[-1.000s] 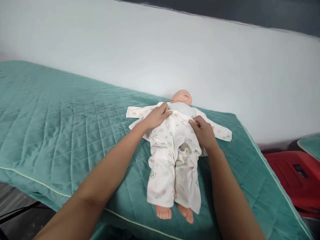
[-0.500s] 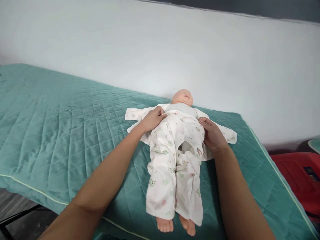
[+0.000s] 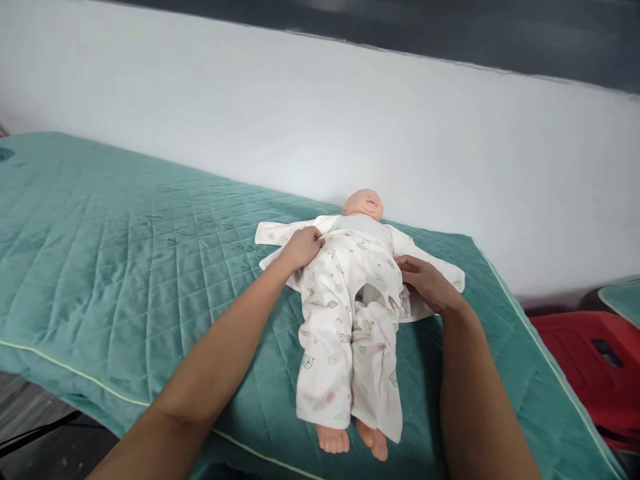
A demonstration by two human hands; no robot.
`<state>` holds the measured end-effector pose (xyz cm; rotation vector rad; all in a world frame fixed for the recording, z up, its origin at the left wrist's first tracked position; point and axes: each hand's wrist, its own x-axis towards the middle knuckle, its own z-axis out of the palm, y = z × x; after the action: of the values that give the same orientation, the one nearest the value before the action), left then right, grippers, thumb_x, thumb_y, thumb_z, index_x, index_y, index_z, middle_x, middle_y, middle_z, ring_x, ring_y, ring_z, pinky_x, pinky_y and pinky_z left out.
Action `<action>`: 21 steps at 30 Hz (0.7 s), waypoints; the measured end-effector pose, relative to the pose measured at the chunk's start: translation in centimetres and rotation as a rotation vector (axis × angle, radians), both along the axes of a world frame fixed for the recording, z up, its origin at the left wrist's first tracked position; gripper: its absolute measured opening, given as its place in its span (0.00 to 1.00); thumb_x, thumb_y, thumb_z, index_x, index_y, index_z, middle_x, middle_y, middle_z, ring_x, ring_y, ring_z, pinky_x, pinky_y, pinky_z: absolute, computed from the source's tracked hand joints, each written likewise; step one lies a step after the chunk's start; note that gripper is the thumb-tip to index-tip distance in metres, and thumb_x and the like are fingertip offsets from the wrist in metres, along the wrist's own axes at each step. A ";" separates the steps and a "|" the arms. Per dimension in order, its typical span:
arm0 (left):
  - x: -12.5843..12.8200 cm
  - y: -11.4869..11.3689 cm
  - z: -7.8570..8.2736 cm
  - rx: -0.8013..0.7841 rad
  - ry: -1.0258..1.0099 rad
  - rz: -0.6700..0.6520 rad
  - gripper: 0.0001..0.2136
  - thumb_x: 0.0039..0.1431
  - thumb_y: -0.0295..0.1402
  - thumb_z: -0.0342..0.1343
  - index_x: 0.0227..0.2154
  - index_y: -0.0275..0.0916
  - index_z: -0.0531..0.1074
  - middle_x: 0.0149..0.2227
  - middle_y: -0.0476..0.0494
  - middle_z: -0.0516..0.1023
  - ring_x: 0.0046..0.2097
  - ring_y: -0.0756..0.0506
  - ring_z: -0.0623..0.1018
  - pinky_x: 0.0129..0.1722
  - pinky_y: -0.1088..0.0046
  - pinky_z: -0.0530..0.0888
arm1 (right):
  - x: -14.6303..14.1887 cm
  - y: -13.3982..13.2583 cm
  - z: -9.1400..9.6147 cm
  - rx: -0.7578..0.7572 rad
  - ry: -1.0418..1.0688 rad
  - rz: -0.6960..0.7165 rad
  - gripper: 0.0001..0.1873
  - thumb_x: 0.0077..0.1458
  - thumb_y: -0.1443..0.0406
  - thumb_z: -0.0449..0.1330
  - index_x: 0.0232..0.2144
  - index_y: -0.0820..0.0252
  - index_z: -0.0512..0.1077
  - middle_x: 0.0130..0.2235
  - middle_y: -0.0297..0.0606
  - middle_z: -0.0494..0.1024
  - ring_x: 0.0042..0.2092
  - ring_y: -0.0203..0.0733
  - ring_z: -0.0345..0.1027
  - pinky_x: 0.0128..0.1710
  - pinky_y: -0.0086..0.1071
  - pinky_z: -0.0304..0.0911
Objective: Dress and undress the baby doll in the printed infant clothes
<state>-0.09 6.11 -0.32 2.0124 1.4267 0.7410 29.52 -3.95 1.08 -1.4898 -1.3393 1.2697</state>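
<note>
A baby doll lies face up on a green quilted mattress, its bare feet toward me. It wears white printed trousers and lies on an open white printed top whose sleeves spread to both sides. My left hand pinches the trousers' waist at the doll's left side as I see it. My right hand holds the cloth at the other hip, over the spread top.
A white wall runs behind the mattress. A red object stands on the floor at the right, beyond the mattress edge. The mattress's near edge has a pale piping line; dark floor shows below it at the left.
Both hands have slid outward from the doll's belly to its two hips, staying on the trousers' waist. The view has shifted slightly.
</note>
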 end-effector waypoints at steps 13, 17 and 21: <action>-0.1 -0.4 1.3 -0.175 -0.101 -0.069 0.13 0.51 0.31 0.51 0.14 0.42 0.57 0.16 0.49 0.60 0.22 0.47 0.64 0.24 0.68 0.60 | -1.8 1.9 -0.4 0.215 -0.791 -0.219 0.03 0.42 0.65 0.59 0.25 0.55 0.72 0.26 0.37 0.78 0.29 0.43 0.65 0.29 0.33 0.57; 0.0 -0.4 1.3 -0.232 -0.137 -0.131 0.15 0.56 0.36 0.52 0.15 0.41 0.62 0.20 0.47 0.70 0.25 0.47 0.66 0.26 0.68 0.63 | -1.8 1.9 0.0 0.243 -0.801 -0.111 0.04 0.43 0.65 0.59 0.19 0.56 0.71 0.23 0.36 0.77 0.29 0.41 0.65 0.28 0.33 0.55; -0.2 -0.5 1.0 -0.347 -0.275 -0.211 0.12 0.58 0.38 0.53 0.22 0.39 0.71 0.32 0.43 0.81 0.32 0.46 0.73 0.33 0.68 0.70 | -2.0 1.4 -0.2 0.196 -0.573 -0.078 0.07 0.44 0.64 0.60 0.27 0.59 0.78 0.29 0.37 0.82 0.33 0.45 0.70 0.30 0.33 0.60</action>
<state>-0.24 5.58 0.67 1.6869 1.0807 0.6030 27.50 -2.52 0.86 -1.8157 -1.6864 0.6528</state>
